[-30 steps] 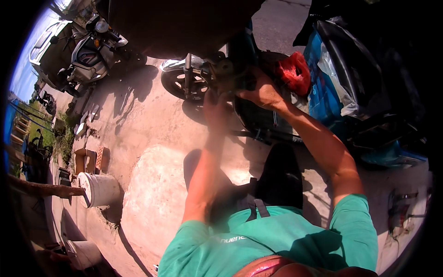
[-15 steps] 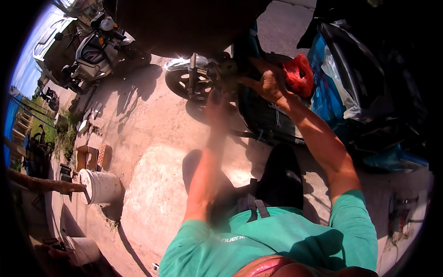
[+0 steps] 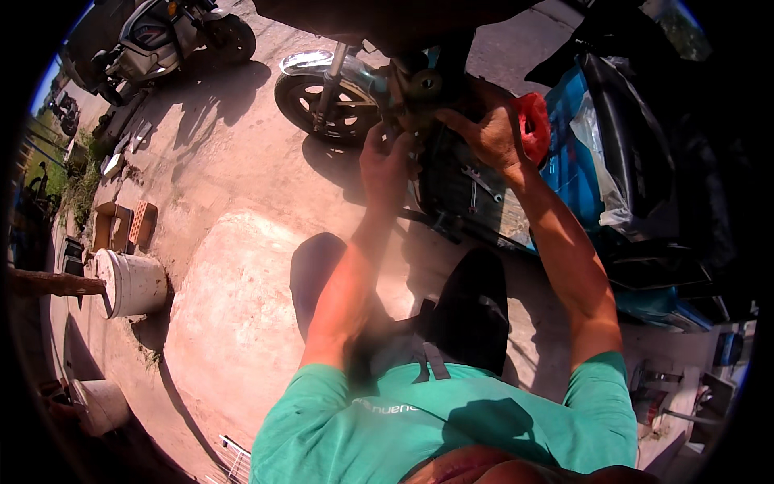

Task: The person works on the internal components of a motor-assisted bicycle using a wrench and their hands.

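Observation:
A three-wheeled motor vehicle stands in front of me, its spoked front wheel (image 3: 322, 109) under a shiny mudguard (image 3: 306, 60). My left hand (image 3: 385, 165) reaches up behind the wheel to a dusty metal part (image 3: 423, 85), fingers bent together against its lower side; whatever they pinch is too small to make out. To the right of that part is my right hand (image 3: 493, 139), thumb stretched toward it and apart from the fingers, which reach up into shadow. Below it, metal wrenches (image 3: 476, 189) lie on the footboard. A red plastic bag (image 3: 532, 121) sits just beyond my right wrist.
Blue and clear plastic sheeting (image 3: 576, 153) and a black seat (image 3: 633, 129) are on the right. At left stand a white bucket (image 3: 133, 284), a perforated brick (image 3: 143, 223) and another parked motor vehicle (image 3: 161, 40). A second bucket (image 3: 101, 406) is nearer me.
My view has shifted, so the buckets and parked vehicle sit farther left. My left hand has come up against the metal part, and the wrenches show more. My right hand stays near the part.

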### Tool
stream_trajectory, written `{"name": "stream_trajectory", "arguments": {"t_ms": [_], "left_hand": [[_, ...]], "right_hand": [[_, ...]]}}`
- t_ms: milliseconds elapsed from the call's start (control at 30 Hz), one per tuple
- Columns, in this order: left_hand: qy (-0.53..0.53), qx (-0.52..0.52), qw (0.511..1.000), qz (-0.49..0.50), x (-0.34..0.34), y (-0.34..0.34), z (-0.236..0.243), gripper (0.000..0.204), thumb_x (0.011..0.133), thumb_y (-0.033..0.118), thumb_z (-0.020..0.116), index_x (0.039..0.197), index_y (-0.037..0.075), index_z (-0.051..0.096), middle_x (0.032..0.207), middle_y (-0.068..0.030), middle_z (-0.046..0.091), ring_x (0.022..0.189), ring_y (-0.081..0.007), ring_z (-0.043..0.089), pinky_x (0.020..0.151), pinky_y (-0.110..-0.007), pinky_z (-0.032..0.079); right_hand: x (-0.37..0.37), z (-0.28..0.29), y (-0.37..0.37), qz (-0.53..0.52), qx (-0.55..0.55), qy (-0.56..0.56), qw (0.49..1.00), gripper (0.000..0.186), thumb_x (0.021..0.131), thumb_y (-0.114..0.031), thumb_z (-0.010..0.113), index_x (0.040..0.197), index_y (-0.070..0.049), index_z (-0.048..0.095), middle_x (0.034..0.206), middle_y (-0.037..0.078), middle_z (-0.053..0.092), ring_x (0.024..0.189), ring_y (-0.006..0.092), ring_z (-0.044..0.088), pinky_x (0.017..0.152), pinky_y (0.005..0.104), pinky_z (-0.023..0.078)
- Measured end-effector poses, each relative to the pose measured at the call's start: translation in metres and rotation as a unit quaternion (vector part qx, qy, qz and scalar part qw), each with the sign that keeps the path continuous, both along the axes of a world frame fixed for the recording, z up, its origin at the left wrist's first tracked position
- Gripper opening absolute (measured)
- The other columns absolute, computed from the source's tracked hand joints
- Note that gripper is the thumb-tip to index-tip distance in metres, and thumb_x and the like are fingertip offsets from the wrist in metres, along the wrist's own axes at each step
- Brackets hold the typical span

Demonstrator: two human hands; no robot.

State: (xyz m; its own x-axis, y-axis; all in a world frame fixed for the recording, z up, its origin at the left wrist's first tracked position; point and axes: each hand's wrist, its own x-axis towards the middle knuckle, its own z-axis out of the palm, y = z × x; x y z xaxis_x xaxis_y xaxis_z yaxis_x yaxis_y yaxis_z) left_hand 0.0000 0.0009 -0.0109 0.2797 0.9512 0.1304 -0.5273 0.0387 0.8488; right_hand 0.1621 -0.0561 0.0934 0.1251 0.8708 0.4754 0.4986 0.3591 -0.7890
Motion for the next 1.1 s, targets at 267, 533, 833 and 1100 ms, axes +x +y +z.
{"name": "stream_trajectory", "arguments": {"t_ms": [267,533,833,1100], "left_hand": [[-0.014,-0.015,0.999,0.028,0.008,-0.004,0.003,0.04,0.093,0.014,0.071,0.129,0.001,0.06,0.082,-0.007,0.07,0.054,-0.0109,0.061,0.047,-0.024,0.047],[-0.012,-0.024,1.0,0.015,0.006,-0.007,0.006,0.037,0.095,0.007,0.07,0.129,0.0,0.059,0.09,-0.005,0.069,0.061,-0.0084,0.062,0.049,-0.022,0.047],[-0.027,-0.017,0.998,0.047,0.016,-0.005,-0.001,0.039,0.094,0.007,0.071,0.13,0.0,0.059,0.085,-0.0038,0.069,0.055,-0.0078,0.059,0.045,-0.022,0.044],[-0.079,-0.041,0.996,0.016,0.013,-0.01,0.008,0.038,0.093,0.007,0.073,0.128,-0.002,0.062,0.083,-0.0036,0.07,0.054,-0.0074,0.06,0.045,-0.022,0.044]], "right_hand": [[0.01,-0.015,0.015,-0.082,0.015,-0.122,0.989,0.072,0.084,-0.03,0.085,0.138,0.004,0.053,0.127,0.019,0.067,0.115,0.0266,0.067,0.102,0.0376,0.053],[0.017,-0.035,0.021,-0.167,0.111,-0.244,0.949,0.068,0.084,-0.034,0.085,0.134,0.003,0.057,0.121,0.017,0.07,0.112,0.0258,0.068,0.097,0.0364,0.053],[0.013,-0.026,0.021,-0.154,0.065,-0.173,0.971,0.069,0.083,-0.043,0.083,0.129,0.002,0.059,0.117,0.019,0.071,0.109,0.0324,0.069,0.096,0.0384,0.054],[0.011,0.008,-0.003,-0.202,0.143,-0.326,0.913,0.08,0.078,-0.037,0.087,0.141,-0.004,0.053,0.133,0.017,0.06,0.123,0.0313,0.059,0.104,0.0405,0.049]]}}
